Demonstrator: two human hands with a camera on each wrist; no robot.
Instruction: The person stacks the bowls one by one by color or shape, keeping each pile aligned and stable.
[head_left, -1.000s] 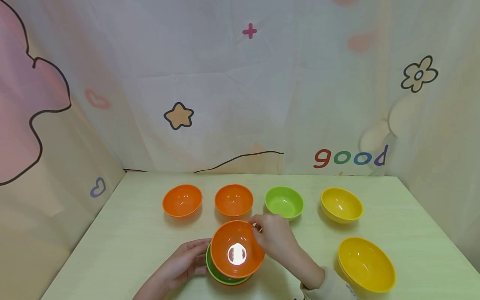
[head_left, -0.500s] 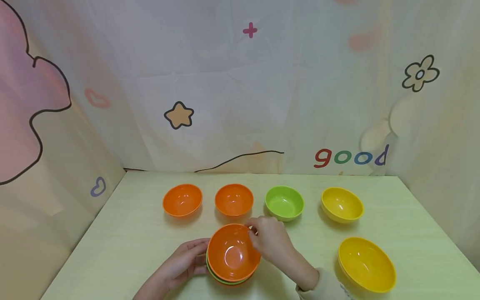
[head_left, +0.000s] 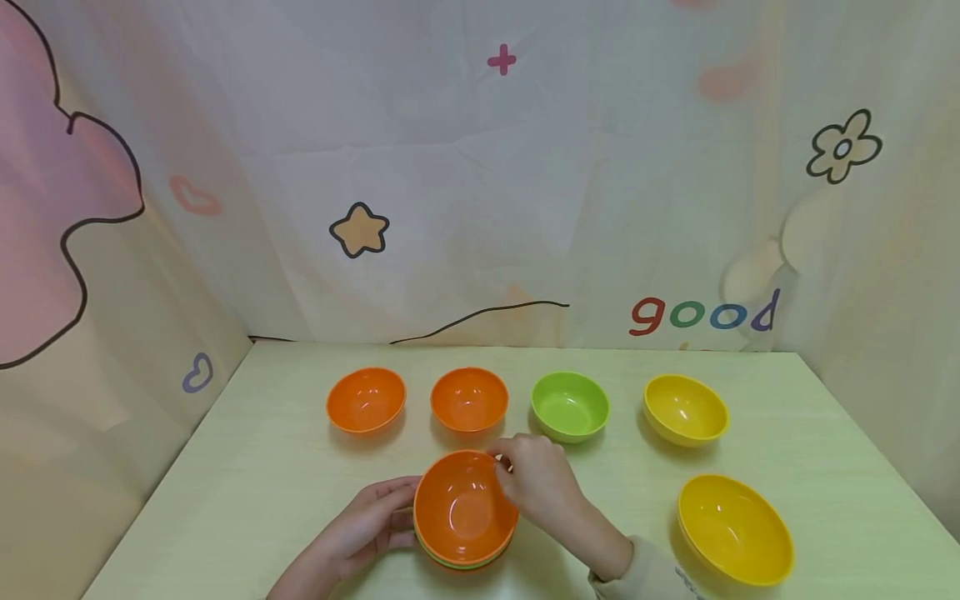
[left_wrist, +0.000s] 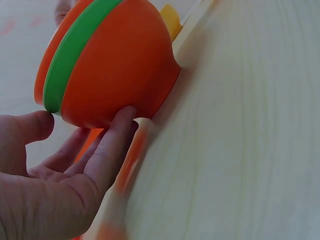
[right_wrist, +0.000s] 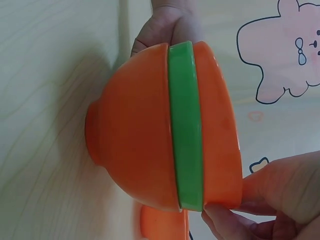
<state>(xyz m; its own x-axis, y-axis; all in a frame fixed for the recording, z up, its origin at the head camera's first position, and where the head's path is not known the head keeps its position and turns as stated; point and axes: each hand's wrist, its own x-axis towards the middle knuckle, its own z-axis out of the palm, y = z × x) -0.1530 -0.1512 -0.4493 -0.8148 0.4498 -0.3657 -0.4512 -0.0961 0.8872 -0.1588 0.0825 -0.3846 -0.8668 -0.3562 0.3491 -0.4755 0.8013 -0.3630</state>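
Note:
Three nested bowls stand in front of me. The top orange bowl (head_left: 463, 521) sits inside a green bowl (right_wrist: 186, 125), and that one sits in a lower orange bowl (right_wrist: 137, 130) resting on the table. My right hand (head_left: 540, 482) pinches the top bowl's rim at its far right side. Against the left of the stack, my left hand (head_left: 375, 521) lays fairly straight fingers on the lower orange bowl, its thumb touching the green rim in the left wrist view. The head view hides most of the two lower bowls.
Behind the stack are two orange bowls (head_left: 366, 402) (head_left: 469, 402), a green bowl (head_left: 570, 408) and a yellow bowl (head_left: 685, 411) in a row. A larger yellow bowl (head_left: 735, 531) stands at the right. A printed cloth (head_left: 450, 192) hangs behind the table (head_left: 225, 492).
My right hand has moved the top orange bowl slightly left and down, so it now sits level in the green bowl. The left hand has stayed in place.

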